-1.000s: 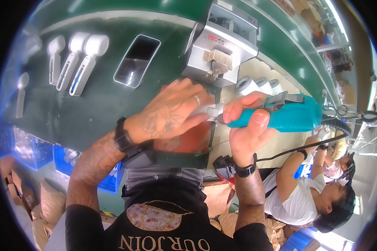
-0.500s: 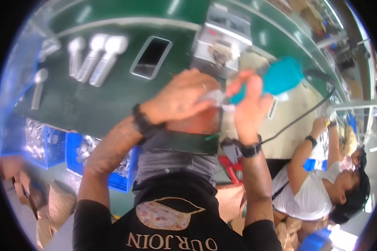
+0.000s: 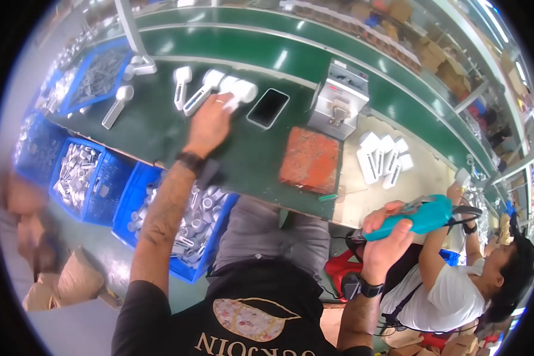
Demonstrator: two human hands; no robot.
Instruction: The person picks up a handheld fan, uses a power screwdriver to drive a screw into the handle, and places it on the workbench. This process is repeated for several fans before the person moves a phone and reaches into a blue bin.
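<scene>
My left hand (image 3: 210, 124) reaches over the green table to a row of white round-headed plastic parts (image 3: 197, 98). Its fingers are closed on the handle end of the rightmost part (image 3: 245, 90), which is slightly blurred. To the right, past the table's near edge, my right hand (image 3: 388, 243) is wrapped round a teal electric screwdriver (image 3: 418, 217) with a black cord at its rear. A phone-like flat device (image 3: 269, 108) with a dark screen lies right of the row. An orange-red pad (image 3: 310, 159) lies between my hands.
A grey metal machine (image 3: 340, 101) stands behind the pad. Several white parts (image 3: 385, 159) lie on the beige board at right, near a green-handled screwdriver (image 3: 329, 197). Blue bins (image 3: 124, 224) of parts stand below the left table edge. A co-worker (image 3: 457, 291) sits at right.
My hands have parted from over the pad. The left went left with a white part to the row; the right moved down and right with the electric screwdriver. The view has shifted.
</scene>
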